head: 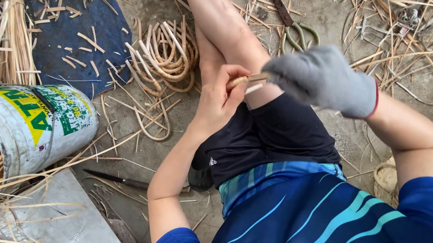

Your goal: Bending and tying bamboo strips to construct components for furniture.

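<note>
While the bare left hand [220, 102] pinches a thin tan cane strip [247, 80], the grey-gloved right hand [323, 82] has its grip closed on the strip's other end, above the knee.

the gloved right hand [323, 83] is smeared by motion, so its fingers cannot be told apart, and it hides the far end of the thin cane strip [247, 79] pinched by the left hand [220, 102]. at nine o'clock the white bucket [21, 124] runs off the frame, its mouth buried in straw. at five o'clock a small woven basket [386, 181] sits half behind the right arm. the scissors [292, 26] at one o'clock lie partly under straw (blade tips unclear).
</note>
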